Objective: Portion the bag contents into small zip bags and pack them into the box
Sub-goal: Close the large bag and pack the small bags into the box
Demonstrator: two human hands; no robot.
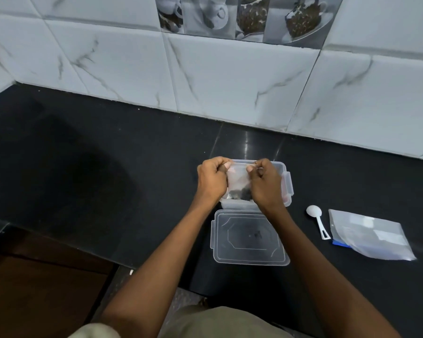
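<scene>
A small clear zip bag (238,179) with dark contents at its bottom hangs upright over the clear plastic box (285,178). My left hand (211,179) pinches the bag's top left corner and my right hand (264,184) pinches its top right, fingers closed along the zip strip. The box sits open on the black counter, mostly hidden behind my hands. Its clear lid (249,237) lies flat just in front of it. A larger bag (369,236) lies flat to the right, beside a white plastic scoop (316,220).
The black counter (108,167) runs back to a white marbled tile wall (230,81). The counter's front edge steps in at the lower left, with a brown floor (34,289) below it.
</scene>
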